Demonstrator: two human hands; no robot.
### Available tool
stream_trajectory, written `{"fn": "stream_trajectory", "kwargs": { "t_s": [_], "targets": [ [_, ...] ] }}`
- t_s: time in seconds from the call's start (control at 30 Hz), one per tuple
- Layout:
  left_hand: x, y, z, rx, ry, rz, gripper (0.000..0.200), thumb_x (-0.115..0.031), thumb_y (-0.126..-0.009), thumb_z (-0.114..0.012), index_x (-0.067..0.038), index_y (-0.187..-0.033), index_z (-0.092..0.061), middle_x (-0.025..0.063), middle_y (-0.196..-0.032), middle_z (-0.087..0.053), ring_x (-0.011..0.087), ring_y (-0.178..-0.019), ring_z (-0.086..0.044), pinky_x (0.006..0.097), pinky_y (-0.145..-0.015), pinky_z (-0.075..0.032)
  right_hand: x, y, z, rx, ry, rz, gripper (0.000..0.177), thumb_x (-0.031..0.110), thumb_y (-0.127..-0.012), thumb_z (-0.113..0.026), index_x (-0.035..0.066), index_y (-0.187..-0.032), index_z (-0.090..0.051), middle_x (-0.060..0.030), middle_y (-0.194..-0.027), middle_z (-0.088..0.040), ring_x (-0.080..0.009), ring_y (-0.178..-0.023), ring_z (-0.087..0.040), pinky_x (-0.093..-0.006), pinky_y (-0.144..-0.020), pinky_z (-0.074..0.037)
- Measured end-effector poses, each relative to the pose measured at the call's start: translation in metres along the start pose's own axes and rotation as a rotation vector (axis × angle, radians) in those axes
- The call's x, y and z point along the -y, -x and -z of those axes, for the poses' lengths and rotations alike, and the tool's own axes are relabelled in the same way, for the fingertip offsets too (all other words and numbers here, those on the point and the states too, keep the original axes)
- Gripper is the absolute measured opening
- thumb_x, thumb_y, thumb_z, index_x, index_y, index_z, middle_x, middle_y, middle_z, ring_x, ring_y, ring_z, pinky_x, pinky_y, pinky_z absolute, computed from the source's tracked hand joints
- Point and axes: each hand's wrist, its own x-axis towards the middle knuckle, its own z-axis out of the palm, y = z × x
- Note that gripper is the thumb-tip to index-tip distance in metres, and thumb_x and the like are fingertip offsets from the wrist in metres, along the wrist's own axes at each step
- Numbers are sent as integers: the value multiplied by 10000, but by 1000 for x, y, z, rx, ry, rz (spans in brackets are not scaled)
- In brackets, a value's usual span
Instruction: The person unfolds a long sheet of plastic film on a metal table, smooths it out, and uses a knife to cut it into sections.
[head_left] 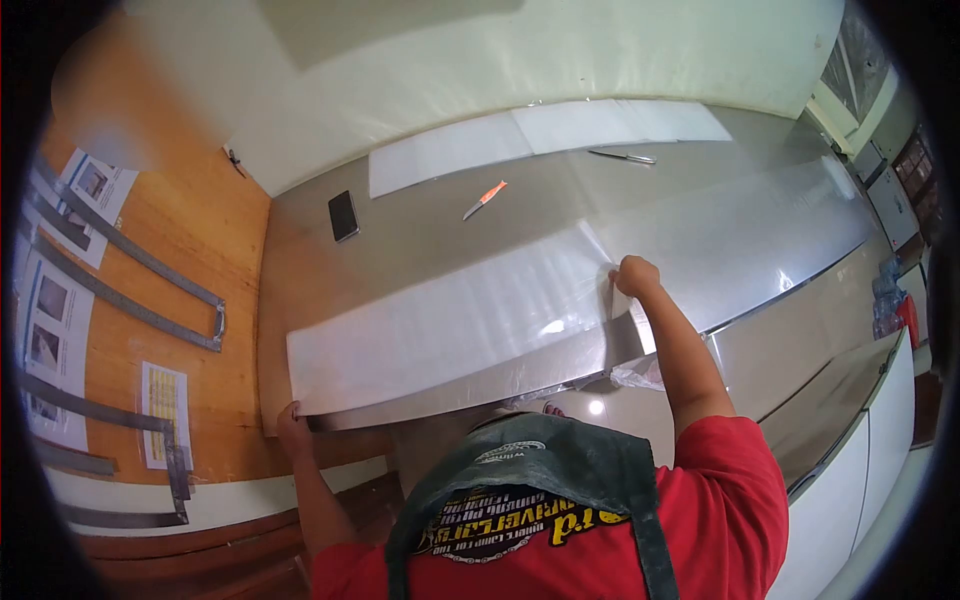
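Note:
A long, whitish translucent plastic sheet lies across the near part of the metal table. My right hand is closed on its right end, where the film is bunched and pulled into creases. At the sheet's near left corner, by the table's edge, is my left hand; its fingers look pinched on that corner. Beyond the sheet lie an orange-handled knife and a black phone. A slim silver pen-like tool rests farther back.
Another white sheet lies along the back wall. The metal tabletop stretches right, its front edge close to my body. Metal strips and printed papers hang on the wooden panel at left. Plastic bottles stand at far right.

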Motion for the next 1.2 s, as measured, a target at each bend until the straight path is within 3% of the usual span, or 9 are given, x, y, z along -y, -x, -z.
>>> {"fn": "stream_trajectory", "kwargs": {
  "t_s": [0.33, 0.4, 0.5, 0.57, 0.7, 0.77, 0.87, 1.13, 1.2],
  "targets": [
    [37, -11, 3, 161, 970, 486, 304, -113, -863, -618, 10, -1139, -647, 52, -816, -666, 142, -738, -615, 257, -667, -495, -5, 2, -7, -100, -74, -123, 435, 407, -798, -704, 3, -957, -679, -183, -938, -703, -304, -889, -691, -404, -797, -533],
    [18, -13, 10, 157, 727, 560, 291, -125, -864, -613, 13, -1116, -660, 63, -859, -681, 152, -764, -625, 291, -690, -508, 7, 1, -12, -89, -68, -99, 433, 398, -790, -715, 0, -955, -669, -185, -943, -699, -305, -904, -686, -411, -794, -534],
    [-11, -16, -5, -146, 383, 256, 248, -118, -848, -628, -5, -1062, -684, 73, -815, -678, 176, -747, -633, 318, -703, -514, 39, -3, -18, -399, 107, -65, 394, 357, -796, -712, 2, -955, -649, -187, -963, -684, -320, -929, -667, -430, -808, -524],
    [-59, -17, 6, -360, 214, 8, 175, -54, -802, -644, -22, -967, -696, 99, -778, -653, 218, -732, -635, 330, -706, -512, 93, 13, -16, -433, -169, 240, 341, 315, -817, -694, 8, -953, -636, -201, -989, -665, -351, -935, -645, -451, -814, -507],
    [-152, -5, 2, -413, 344, -204, 177, 38, -741, -642, -40, -900, -652, 121, -841, -622, 290, -775, -620, 370, -700, -505, 228, 66, -12, 12, -460, 768, 483, 401, -930, -530, -38, -795, -679, -233, -798, -671, -368, -774, -641, -420, -734, -484],
    [-194, 4, -1, -406, 302, -373, 122, 32, -758, -641, -32, -857, -612, 115, -816, -616, 278, -756, -614, 356, -690, -501, 289, 104, -5, 336, -608, 809, 626, 502, -951, -442, -50, -803, -696, -251, -815, -678, -379, -797, -659, -447, -788, -489],
    [-233, 20, -10, -232, 360, -590, 189, 65, -703, -654, -47, -830, -571, 108, -804, -596, 296, -766, -589, 394, -694, -495, 350, 125, -11, 395, -552, 913, 627, 497, -938, -431, -57, -809, -694, -274, -821, -666, -411, -802, -649, -460, -800, -487],
    [-241, 28, -21, -326, 361, -589, 250, 67, -694, -666, -29, -904, -573, 113, -820, -597, 302, -755, -599, 376, -685, -497, 393, 138, -6, 164, -261, 1089, 434, 309, -865, -464, -60, -729, -647, -334, -803, -604, -484, -821, -599, -520, -778, -477],
    [-241, 30, -19, -435, 599, -182, 206, -8, -750, -686, -17, -941, -609, 122, -847, -636, 265, -775, -623, 346, -719, -505, 413, 142, 2, 118, -296, 1131, 419, 302, -868, -470, -55, -741, -648, -325, -781, -600, -487, -794, -592, -522, -754, -479]
  ]
}}
